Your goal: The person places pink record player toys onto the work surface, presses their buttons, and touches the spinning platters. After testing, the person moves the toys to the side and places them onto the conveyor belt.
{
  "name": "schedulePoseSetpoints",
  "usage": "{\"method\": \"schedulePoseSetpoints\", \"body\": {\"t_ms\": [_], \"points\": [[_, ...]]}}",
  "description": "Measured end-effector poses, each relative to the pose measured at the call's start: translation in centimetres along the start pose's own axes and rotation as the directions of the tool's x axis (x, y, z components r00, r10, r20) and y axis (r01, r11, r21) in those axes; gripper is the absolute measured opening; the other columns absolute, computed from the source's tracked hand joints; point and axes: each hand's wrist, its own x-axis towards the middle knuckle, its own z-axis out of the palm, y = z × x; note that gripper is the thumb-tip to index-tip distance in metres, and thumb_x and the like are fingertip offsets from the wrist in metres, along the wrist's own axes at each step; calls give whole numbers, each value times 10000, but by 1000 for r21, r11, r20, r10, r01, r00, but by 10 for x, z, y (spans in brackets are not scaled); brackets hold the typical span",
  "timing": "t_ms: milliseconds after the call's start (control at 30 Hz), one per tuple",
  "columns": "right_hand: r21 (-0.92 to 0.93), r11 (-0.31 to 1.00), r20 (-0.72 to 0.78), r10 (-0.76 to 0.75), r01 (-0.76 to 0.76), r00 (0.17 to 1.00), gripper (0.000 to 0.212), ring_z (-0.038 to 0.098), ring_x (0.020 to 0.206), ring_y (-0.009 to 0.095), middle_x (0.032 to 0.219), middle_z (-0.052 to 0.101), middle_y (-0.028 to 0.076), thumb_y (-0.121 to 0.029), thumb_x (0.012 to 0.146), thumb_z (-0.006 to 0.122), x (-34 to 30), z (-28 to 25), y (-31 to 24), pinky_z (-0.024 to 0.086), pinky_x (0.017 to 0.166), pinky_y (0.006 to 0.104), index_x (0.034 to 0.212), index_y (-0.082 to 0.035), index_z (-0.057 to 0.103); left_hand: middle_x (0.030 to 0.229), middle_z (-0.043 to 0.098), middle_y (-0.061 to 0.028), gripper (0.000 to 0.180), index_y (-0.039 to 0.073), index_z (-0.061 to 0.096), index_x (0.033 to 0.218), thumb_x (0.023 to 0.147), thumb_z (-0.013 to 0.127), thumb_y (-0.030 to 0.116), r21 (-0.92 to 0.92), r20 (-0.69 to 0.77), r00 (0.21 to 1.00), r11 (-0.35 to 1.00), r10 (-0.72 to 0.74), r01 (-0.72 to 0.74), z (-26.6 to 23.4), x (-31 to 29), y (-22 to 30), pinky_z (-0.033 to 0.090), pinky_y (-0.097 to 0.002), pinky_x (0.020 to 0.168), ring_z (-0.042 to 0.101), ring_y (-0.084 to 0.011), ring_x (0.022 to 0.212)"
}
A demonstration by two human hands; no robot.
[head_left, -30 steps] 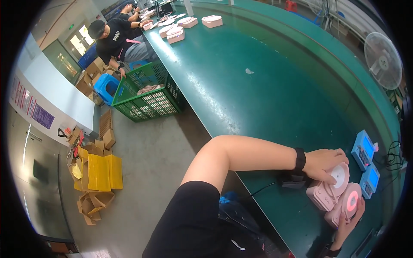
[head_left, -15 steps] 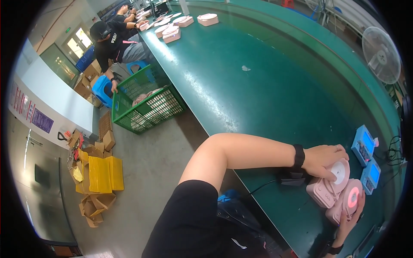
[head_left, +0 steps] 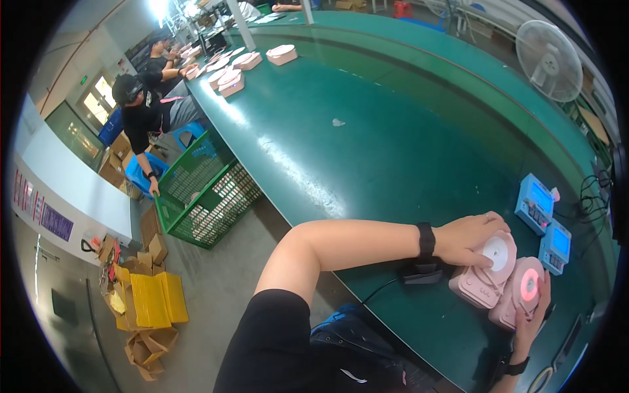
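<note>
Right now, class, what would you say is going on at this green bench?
A person at a long green workbench has a hand on each of two pink box-shaped devices. The left hand rests on top of the device with the white disc; the right hand cups the neighbouring device with the glowing pink ring. Two small blue meters sit just beyond them. Farther along, more pink units lie on the bench, where other people sit by a green basket.

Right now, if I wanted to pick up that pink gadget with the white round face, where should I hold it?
Probably by the side edges of the pink device, from its near end: the left hand already covers the far top by the white disc, and a second pink device crowds its right.
</note>
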Motion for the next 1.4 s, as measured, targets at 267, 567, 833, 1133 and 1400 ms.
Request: {"method": "schedulePoseSetpoints", "body": {"t_ms": [267, 567, 833, 1133, 1400], "points": [[-84, 996, 15, 3, -1, 1000, 722, 348, 1389, 313, 1512, 353, 154, -413, 855, 630, 0, -3, 0, 248, 1152, 425, 1420, -24, 405, 1333, 429, -198, 697, 4, 416, 1342, 789, 695, 323, -5, 39, 999, 1000, -8, 8, -4, 2, 2, 398, -437, 1023, 468, -382, 1207], [-144, 989, 1, 33, -33, 999, 708, 346, 1373, 357, 1499, 357, 185, -438, 822, 659, 1, 2, -9, 265, 1133, 457, 1378, -50, 458, 1354, 422, -198, 710, 11, 412, 1361, 791, 682, 337, -1, 58, 997, 999, -45, 45, -6, -2, 3, 373, -437, 1065, 422, -376, 1271], [-24, 1000, -55, -5, 3, 998, 657, 357, 1350, 371, 1475, 376, 208, -366, 799, 697, -8, 0, -8, 278, 1121, 451, 1330, -33, 500, 1319, 482, -227, 682, 4, 465, 1329, 765, 712, 297, 69, 21, 988, 986, 150, -151, 2, 7, 3, 379, -458, 1059, 454, -405, 1236], [-111, 994, 6, -2, 3, 1000, 739, 330, 1355, 380, 1474, 370, 192, -277, 739, 775, 9, 1, -19, 269, 1126, 464, 1373, -51, 469, 1378, 438, -231, 708, -4, 427, 1366, 777, 690, 288, 4, 93, 995, 999, -46, 45, -14, 4, 8, 301, -446, 1109, 402, -396, 1299], [-53, 999, 0, 7, -7, 1000, 736, 312, 1359, 386, 1528, 317, 184, -289, 758, 729, 1, -13, -18, 241, 1139, 477, 1399, -55, 451, 1390, 427, -235, 729, -13, 407, 1383, 774, 637, 315, 8, 108, 991, 997, -78, 78, -10, 5, 12, 279, -443, 1123, 393, -392, 1321]]}}
